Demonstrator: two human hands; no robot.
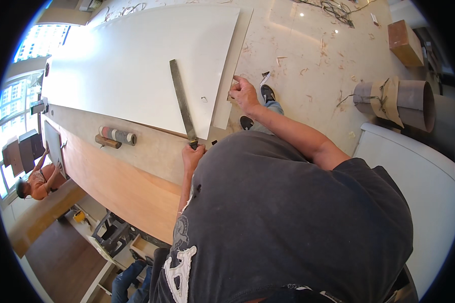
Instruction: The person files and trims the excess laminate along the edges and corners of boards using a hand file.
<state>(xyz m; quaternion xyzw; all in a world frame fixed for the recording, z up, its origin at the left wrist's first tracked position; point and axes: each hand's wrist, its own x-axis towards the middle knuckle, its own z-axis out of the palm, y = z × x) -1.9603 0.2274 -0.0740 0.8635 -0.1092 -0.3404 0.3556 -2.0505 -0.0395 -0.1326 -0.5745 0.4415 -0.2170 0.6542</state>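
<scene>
My left hand (192,157) is closed around the black handle of a long flat file (181,98), close to my body. The file's dark metal blade reaches away over a large white panel (136,55); whether it touches the surface I cannot tell. A small curled scrap (203,99) lies on the panel beside the blade. At the right edge of the stack, my right hand (244,96) has its fingers curled in, fingertips against the edge of a second pale panel (231,81) that sticks out underneath. What those fingers pinch, if anything, is hidden.
A striped roll (117,135) and a wooden block (107,142) rest on the plywood (121,182) at left. Further left, a person (41,183) handles a panel. Shavings and cords (336,11) litter the floor. A tied brown roll (394,103) and a box (405,43) stand right.
</scene>
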